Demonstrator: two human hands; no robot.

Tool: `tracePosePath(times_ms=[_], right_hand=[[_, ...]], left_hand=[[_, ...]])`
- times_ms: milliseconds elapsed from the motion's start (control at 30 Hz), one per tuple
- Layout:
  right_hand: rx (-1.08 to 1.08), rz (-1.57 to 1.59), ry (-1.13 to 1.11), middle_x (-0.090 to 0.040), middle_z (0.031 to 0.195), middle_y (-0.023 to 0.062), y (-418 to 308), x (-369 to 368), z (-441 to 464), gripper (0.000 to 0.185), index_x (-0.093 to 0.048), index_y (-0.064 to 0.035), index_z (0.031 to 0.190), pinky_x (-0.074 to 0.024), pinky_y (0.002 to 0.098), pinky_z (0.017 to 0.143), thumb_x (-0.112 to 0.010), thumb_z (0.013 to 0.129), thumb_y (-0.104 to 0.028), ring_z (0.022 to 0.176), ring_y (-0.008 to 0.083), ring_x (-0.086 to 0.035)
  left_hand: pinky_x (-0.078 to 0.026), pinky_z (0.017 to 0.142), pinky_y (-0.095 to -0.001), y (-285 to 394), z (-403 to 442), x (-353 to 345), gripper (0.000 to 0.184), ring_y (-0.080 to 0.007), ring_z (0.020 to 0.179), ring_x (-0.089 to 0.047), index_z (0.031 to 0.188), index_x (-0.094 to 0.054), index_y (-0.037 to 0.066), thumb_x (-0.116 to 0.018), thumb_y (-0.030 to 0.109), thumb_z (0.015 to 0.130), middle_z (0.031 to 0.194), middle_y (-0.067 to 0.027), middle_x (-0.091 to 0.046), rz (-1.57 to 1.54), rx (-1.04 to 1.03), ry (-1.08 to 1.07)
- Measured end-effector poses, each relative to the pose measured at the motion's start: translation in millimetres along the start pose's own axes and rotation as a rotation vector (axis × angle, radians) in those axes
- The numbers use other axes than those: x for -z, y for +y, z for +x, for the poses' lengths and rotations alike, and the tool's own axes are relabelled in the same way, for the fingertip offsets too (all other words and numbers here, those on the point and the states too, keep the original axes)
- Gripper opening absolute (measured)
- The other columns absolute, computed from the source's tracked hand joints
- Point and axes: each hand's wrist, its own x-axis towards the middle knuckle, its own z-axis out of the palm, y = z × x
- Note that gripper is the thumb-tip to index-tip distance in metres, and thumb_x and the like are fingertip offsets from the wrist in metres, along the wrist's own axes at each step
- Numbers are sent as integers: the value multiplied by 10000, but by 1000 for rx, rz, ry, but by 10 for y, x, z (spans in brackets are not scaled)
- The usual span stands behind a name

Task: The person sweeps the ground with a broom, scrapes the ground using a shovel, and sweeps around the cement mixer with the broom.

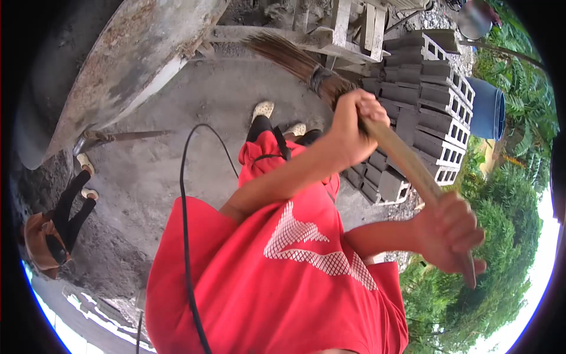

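Note:
A stick broom with long brown bristles, bound below its wooden handle, is held up slantwise in front of my body. My left hand is wrapped around the handle close to the binding. Farther along, my right hand is closed around the handle near its end, slightly blurred. The bristles point to the upper left, above the grey floor and in front of a wooden frame.
Hollow concrete blocks are stacked at the right, beside a blue barrel. At the upper left is a large rusty metal piece, with a long-handled tool nearby. Another person is at the left. A black cable hangs before me.

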Motion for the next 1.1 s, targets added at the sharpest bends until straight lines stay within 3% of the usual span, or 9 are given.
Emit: tracePosePath(times_ms=[167, 200, 267, 467, 567, 733, 833, 933, 1100], right_hand=[[-47, -1, 112, -344, 447, -9, 615, -71, -209, 571, -432, -96, 534, -312, 298, 458, -279, 841, -553, 402, 139, -338], [-118, -6, 125, -321, 426, -11, 750, -70, -233, 571, -430, -88, 520, -317, 302, 447, -300, 837, -545, 390, 143, -328], [-175, 102, -37, -291, 401, -9, 667, 45, -203, 569, -438, -77, 514, -311, 315, 420, -304, 839, -524, 370, 149, -305], [-20, 274, -70, -418, 440, 37, 357, 660, 46, 489, -387, -92, 502, -339, 332, 420, -331, 843, -438, 375, 174, -369], [47, 337, -174, -420, 449, 49, 714, 510, -64, 472, -394, -73, 506, -338, 335, 435, -352, 814, -428, 388, 183, -371], [-171, 545, -181, -413, 459, 83, 1393, 639, -299, 510, -417, -37, 518, -333, 341, 453, -320, 783, -462, 416, 206, -382], [-241, 595, -46, -388, 439, 68, 1239, 739, -259, 496, -398, -63, 499, -310, 334, 444, -295, 782, -457, 404, 199, -358], [-211, 595, 49, -376, 435, 53, 865, 895, -24, 494, -399, -79, 498, -303, 328, 432, -286, 792, -460, 394, 188, -347], [-22, 340, -283, -421, 462, 70, 898, 751, -224, 522, -409, -54, 503, -372, 355, 452, -333, 815, -465, 389, 192, -389]], left_hand=[[-337, 504, -201, 585, 341, 232, 307, -74, 471, -353, 547, -313, 123, -472, 11, 785, 512, 38, -325, -104, 32, -34], [-340, 504, -204, 695, 305, 408, 306, -74, 480, -371, 548, -319, 120, -475, 12, 788, 516, 35, -338, 268, -133, -89], [-342, 508, -205, 655, 110, 428, 300, -77, 485, -377, 556, -319, 120, -475, 16, 789, 520, 31, -340, 1, -81, -10], [-347, 514, -210, 47, 198, 9, 285, -78, 489, -335, 565, -307, 124, -451, -8, 772, 533, 39, -326, 101, -227, -144], [-352, 505, -211, 471, 274, -103, 290, -81, 482, -345, 555, -313, 125, -455, -12, 768, 528, 38, -329, 106, -128, -306], [-359, 481, -211, 1170, 332, 679, 304, -87, 448, -356, 527, -310, 130, -468, -22, 737, 507, 38, -341, 196, -584, -146], [-365, 486, -215, 1035, 248, 798, 295, -91, 439, -350, 528, -314, 129, -453, -21, 741, 503, 38, -348, 58, -619, -70], [-366, 509, -212, 479, 376, 543, 317, -97, 456, -360, 519, -306, 119, -426, -8, 783, 487, 31, -332, 149, -549, -157], [-362, 479, -197, 600, 470, 338, 251, -65, 456, -366, 584, -351, 102, -468, -12, 775, 516, 39, -362, 114, -317, -264]])
